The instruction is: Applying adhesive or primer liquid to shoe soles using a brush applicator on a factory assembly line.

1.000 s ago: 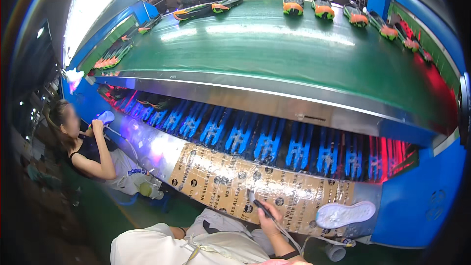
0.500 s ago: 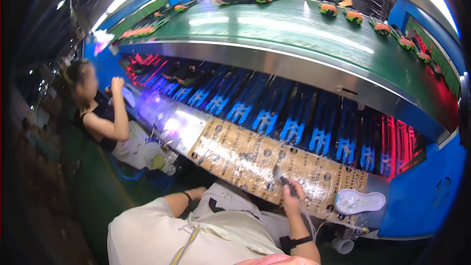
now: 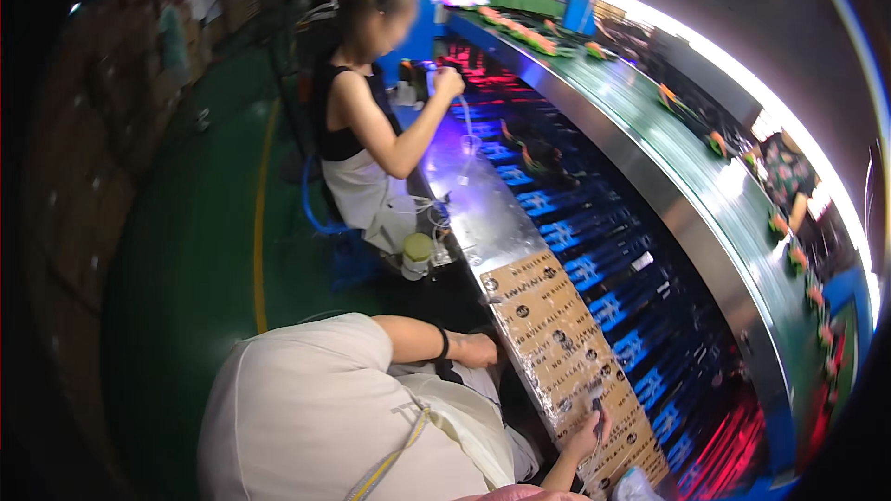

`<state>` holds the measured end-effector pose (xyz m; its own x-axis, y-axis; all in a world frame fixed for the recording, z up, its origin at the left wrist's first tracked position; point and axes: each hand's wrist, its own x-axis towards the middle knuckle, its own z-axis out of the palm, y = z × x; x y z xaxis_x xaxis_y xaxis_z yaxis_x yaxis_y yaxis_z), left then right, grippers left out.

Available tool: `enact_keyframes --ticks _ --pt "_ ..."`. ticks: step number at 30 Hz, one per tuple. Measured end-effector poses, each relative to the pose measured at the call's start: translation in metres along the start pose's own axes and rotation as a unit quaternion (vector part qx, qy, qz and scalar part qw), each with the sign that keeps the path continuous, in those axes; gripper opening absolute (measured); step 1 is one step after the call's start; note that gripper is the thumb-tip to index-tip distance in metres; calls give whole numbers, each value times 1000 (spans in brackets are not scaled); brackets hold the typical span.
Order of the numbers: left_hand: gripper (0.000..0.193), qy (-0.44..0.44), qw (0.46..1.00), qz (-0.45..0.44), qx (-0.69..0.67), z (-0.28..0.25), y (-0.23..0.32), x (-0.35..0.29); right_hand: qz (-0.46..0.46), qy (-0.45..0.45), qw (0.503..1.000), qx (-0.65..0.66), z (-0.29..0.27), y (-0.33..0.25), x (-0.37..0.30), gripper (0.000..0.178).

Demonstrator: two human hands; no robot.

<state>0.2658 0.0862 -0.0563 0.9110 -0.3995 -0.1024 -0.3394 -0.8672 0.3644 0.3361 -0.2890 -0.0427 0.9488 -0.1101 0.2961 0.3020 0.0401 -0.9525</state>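
Observation:
My right hand point(image 3: 587, 438) is closed around the dark handle of a brush point(image 3: 597, 401), held bristles forward over the brown printed sheet point(image 3: 548, 334) that covers the bench. A thin cord or tube runs back from the handle. Close by that hand, at the lower edge, lies a white shoe sole point(image 3: 637, 485), partly cut off by the picture's rim. My left hand point(image 3: 478, 351) rests by my lap near the bench edge, wearing a dark wristband. Its fingers are turned away and too unclear to read.
A co-worker point(image 3: 357, 111) sits farther along the bench, hands raised. Alongside runs a dark lower conveyor point(image 3: 640, 250) carrying dark shoes point(image 3: 538, 162); above it, a green belt point(image 3: 640, 93) bears orange-and-green shoes. A jar point(image 3: 416, 255) hangs or stands beside the bench.
My view has swung left, bringing the co-worker and green floor nearer the middle. My right hand still holds the brush over the brown sheet; the sole has slid to the lower rim.

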Motion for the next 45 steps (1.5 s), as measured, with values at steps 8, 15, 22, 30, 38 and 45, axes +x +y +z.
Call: enact_keyframes --ticks 8,15,22,30,38,45 --pt "22 -60 995 65 41 -10 7 5 51 -16 999 2 3 -12 6 18" --pt "15 -93 973 112 181 8 6 22 87 -10 996 -13 9 -35 3 23" --pt "20 -35 994 80 60 -10 15 -6 106 -5 994 19 3 -24 -3 23" --pt "35 -126 951 -111 -260 4 0 -61 91 -31 995 25 9 -36 8 23" --pt "82 33 919 -345 -189 8 0 -29 102 -21 993 65 14 -42 3 22" --pt "87 -292 651 -314 -627 0 -14 -63 100 -25 991 88 14 -38 1 19"
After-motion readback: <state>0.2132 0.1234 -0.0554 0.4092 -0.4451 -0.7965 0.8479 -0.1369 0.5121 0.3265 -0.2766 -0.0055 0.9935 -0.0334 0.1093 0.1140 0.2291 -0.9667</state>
